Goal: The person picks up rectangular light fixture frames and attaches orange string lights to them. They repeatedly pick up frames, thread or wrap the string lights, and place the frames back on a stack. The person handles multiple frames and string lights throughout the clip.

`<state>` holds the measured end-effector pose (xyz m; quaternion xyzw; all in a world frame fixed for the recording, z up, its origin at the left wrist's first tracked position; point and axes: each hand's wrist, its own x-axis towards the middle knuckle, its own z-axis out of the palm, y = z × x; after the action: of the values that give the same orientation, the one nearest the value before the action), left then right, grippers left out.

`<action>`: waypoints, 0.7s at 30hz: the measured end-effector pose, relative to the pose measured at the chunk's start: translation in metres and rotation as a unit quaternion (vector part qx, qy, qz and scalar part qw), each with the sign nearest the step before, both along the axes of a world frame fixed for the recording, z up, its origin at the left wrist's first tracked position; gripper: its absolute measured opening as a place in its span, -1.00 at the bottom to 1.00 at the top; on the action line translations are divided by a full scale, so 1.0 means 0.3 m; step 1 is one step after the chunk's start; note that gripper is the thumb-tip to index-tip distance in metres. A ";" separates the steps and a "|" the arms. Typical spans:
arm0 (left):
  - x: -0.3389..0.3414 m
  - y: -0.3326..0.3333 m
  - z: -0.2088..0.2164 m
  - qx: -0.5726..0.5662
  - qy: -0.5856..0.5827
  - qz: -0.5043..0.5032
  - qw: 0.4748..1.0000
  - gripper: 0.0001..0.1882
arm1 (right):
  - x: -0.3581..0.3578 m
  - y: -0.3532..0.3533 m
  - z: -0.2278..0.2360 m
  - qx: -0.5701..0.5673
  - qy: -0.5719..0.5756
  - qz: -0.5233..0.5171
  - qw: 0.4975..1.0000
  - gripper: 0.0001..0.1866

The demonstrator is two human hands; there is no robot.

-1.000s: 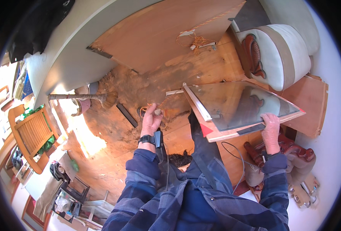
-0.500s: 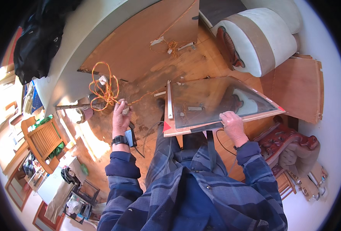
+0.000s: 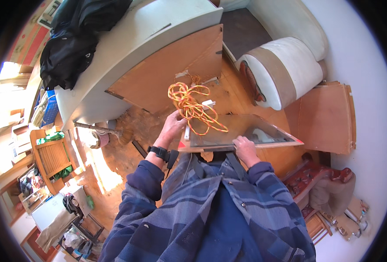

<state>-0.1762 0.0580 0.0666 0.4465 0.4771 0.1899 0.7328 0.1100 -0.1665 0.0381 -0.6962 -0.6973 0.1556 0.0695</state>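
Observation:
A looped bundle of orange-yellow twisted cord (image 3: 187,99) hangs from my left hand (image 3: 172,127), its fingers closed on the lower loops. A white fitting (image 3: 208,104) shows among the loops. Just under the bundle lies a dark-edged glass panel (image 3: 232,124) on a wooden board (image 3: 289,141) with red corners, held level in front of my waist. My right hand (image 3: 245,149) grips the near edge of the glass panel, fingers curled over the top; its thumb is hidden. A short white strip (image 3: 187,132) lies at the panel's left end, beside my left hand.
Ahead stands a pale curved cabinet (image 3: 158,37) with a brown panel (image 3: 171,65) against it. A white-and-brown sofa arm (image 3: 276,70) and leaning brown boards (image 3: 324,118) are at right. A broom (image 3: 121,134) lies left on the stained floor. Carved red furniture (image 3: 311,179) stands near right.
My left hand has brought the cord bundle right, from out at the left to over the panel's left end. My right hand keeps its grip while the view has shifted.

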 end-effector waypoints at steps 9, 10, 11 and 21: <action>0.260 -0.217 -0.036 -0.067 0.042 0.036 0.996 -0.73 | 0.129 0.032 -0.089 -0.079 0.122 0.095 0.985 -0.84; 0.279 -0.224 -0.040 -0.071 0.016 0.053 0.996 -0.74 | 0.150 0.048 -0.096 -0.099 0.130 0.110 0.980 -0.82; 0.294 -0.223 -0.042 -0.089 -0.005 0.076 0.993 -0.74 | 0.168 0.061 -0.097 -0.120 0.137 0.126 0.975 -0.80; 0.338 -0.172 -0.027 -0.161 -0.137 0.167 0.963 -0.62 | 0.340 0.275 0.025 -0.326 0.300 0.178 0.878 -0.55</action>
<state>-0.0747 0.0065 0.0584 0.2063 0.4640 0.2898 0.8113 0.2119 -0.0841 0.0456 -0.4632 -0.6651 0.5856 0.0152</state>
